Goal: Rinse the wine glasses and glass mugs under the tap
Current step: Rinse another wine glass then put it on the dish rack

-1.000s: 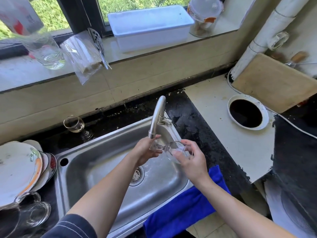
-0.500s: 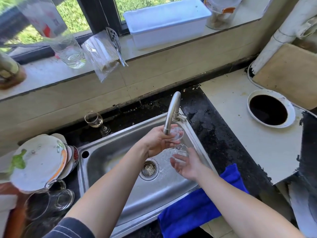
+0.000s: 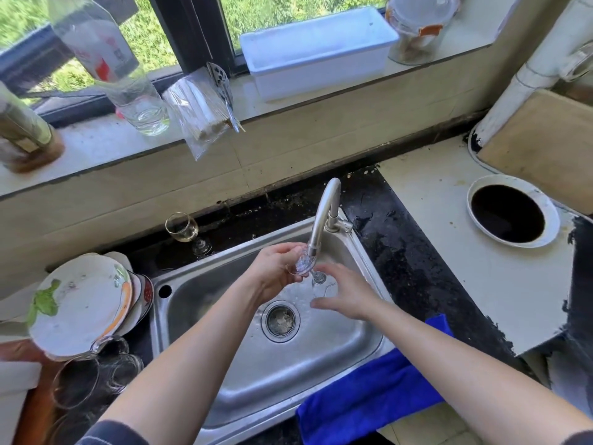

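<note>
Under the tap spout (image 3: 313, 248) a clear wine glass (image 3: 316, 277) is tilted, foot up toward the spout and bowl down. My left hand (image 3: 272, 274) pinches its foot and stem. My right hand (image 3: 345, 292) lies around the bowl with fingers spread and fairly straight, partly hiding it. Both hands are over the steel sink (image 3: 362, 261), above the drain (image 3: 280, 321). A second wine glass (image 3: 182, 227) stands on the dark counter behind the sink's left corner. Glass mugs (image 3: 96, 370) lie at the lower left, beside the plates.
Stacked plates (image 3: 80, 309) lean left of the sink. A blue cloth (image 3: 375, 393) hangs over the sink's front right edge. To the right are a round counter hole (image 3: 510, 213) and a wooden board (image 3: 542, 146). The sill holds a white tub (image 3: 317, 49), a bottle (image 3: 128, 78) and a plastic bag (image 3: 202, 110).
The glass went from lying sideways between both hands to foot-up under the spout. My right hand slid from gripping the bowl to lying loosely around it. The view shifted left.
</note>
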### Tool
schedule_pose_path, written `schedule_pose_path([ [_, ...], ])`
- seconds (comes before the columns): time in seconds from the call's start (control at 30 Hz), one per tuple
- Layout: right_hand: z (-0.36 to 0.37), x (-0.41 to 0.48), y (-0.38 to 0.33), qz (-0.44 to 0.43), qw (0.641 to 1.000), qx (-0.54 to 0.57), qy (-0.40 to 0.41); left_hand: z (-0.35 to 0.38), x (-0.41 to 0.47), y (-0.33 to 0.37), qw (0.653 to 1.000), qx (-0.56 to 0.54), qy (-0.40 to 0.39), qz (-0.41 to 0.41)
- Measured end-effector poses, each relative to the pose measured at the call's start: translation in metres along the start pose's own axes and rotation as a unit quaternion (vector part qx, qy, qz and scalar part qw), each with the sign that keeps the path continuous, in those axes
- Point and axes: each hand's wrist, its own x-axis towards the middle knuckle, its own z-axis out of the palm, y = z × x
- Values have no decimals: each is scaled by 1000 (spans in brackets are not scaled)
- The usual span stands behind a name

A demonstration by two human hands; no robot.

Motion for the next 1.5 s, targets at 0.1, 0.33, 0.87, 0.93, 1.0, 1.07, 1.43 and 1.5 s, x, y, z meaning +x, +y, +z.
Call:
schedule_pose_path([
  [0.1, 6, 9, 2, -22, 993, -112, 35, -1, -2, 2, 1000, 25, -5, 11],
  [0.33, 10, 28, -1, -29, 991, -94, 91, -10, -8, 10, 991, 114, 54, 35],
  [0.87, 27, 62, -38, 141, 981, 101, 86, -94, -68, -38, 940, 214, 264, -16],
  [0.93, 25, 63, -45, 167, 977, 95, 97, -98, -72, -38, 943, 218, 251, -17],
  [1.0, 24, 64, -49, 197, 969, 102, 111, -104, -76, -38, 946, 221, 236, -16],
  [1.07, 25, 64, -53, 214, 965, 98, 115, -110, -81, -36, 949, 224, 221, -12],
  [1.43, 79, 2, -46, 246, 945, 164, 141, -135, -92, -41, 948, 288, 136, -6],
  [1.5, 86, -20, -47, 231, 940, 180, 174, -130, -90, -46, 937, 327, 121, -2],
])
